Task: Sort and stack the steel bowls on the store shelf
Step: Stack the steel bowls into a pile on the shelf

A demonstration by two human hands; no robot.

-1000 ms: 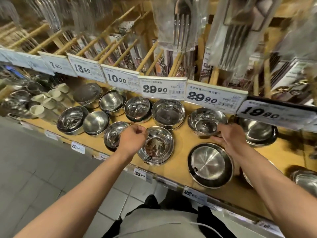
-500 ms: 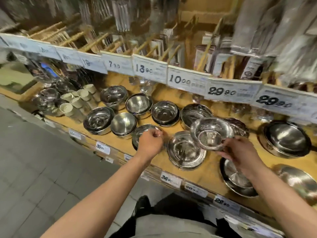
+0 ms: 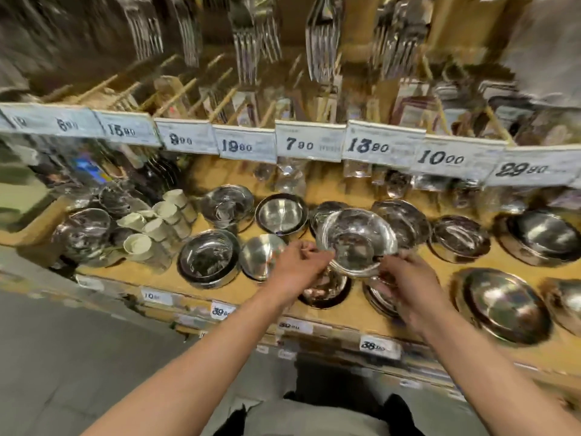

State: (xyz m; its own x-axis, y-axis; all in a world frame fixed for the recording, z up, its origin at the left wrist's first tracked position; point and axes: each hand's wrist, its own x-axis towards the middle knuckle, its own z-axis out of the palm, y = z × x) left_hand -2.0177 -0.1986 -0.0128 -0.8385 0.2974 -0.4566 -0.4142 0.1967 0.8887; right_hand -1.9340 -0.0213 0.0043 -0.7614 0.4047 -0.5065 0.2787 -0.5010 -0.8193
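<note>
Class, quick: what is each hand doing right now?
Left hand: fingers at the near-left rim of the raised steel bowl; grip cannot be told, blurred.
Right hand: holding that bowl by its near rim.

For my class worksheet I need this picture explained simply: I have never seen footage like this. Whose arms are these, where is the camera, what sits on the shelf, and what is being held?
There is no machine here. The camera is worn on a person's head and looks forward and down, so the two bare arms reaching in from below are that person's own. The view is wide-angle and blurred by motion.

The right hand grips a steel bowl by its near rim and holds it lifted above the wooden shelf. The left hand reaches to the bowl's left edge; whether it has hold of the bowl is too blurred to tell.

On the shelf lie many more steel bowls, some stacked, and a group of pale cups at the left. White price tags run along the rail above, with packaged forks hanging higher up.
</note>
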